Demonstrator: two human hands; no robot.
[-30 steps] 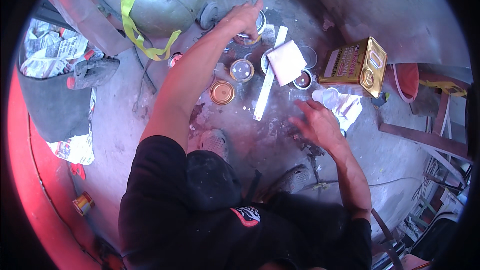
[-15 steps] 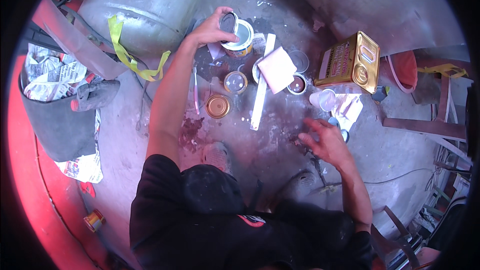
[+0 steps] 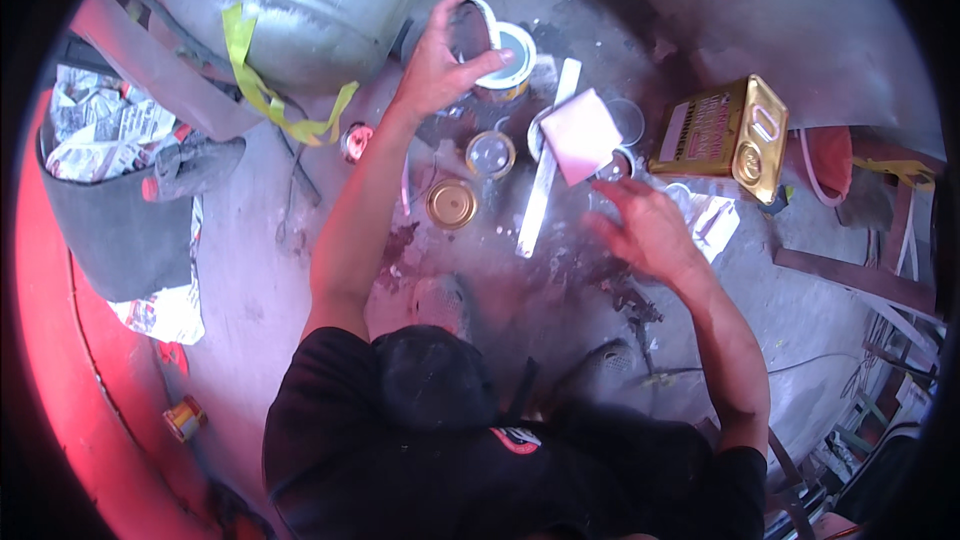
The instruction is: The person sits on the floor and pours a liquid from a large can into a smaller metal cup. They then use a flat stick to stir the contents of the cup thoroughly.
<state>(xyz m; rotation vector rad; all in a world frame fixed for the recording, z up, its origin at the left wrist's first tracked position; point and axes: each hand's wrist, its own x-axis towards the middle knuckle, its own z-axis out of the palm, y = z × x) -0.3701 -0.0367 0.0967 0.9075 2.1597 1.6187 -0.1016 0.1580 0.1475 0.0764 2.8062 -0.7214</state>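
Note:
My left hand (image 3: 445, 65) grips a round lid (image 3: 470, 30) tilted up beside an open can of pale grey-blue contents (image 3: 512, 57). My right hand (image 3: 630, 225) has its fingers apart, just below a square pale pad (image 3: 580, 135) lying over a container and a long white strip (image 3: 540, 205). A small dark-filled cup (image 3: 621, 161) is partly hidden beside the pad. Left of these are a clear-topped small can (image 3: 489, 153), a gold lid (image 3: 451, 203) and a pink stick (image 3: 406, 190).
A gold rectangular tin (image 3: 685, 150) and red bucket (image 3: 825, 165) stand right, near metal frames (image 3: 850, 275). A large metal body (image 3: 270, 20), yellow strip (image 3: 300, 120) and newspaper-filled container (image 3: 110, 235) are at the left. My feet are below the gold lid.
My left hand has lifted the lid from the can and holds it tilted. My right hand has moved up toward the pale pad, fingers still apart.

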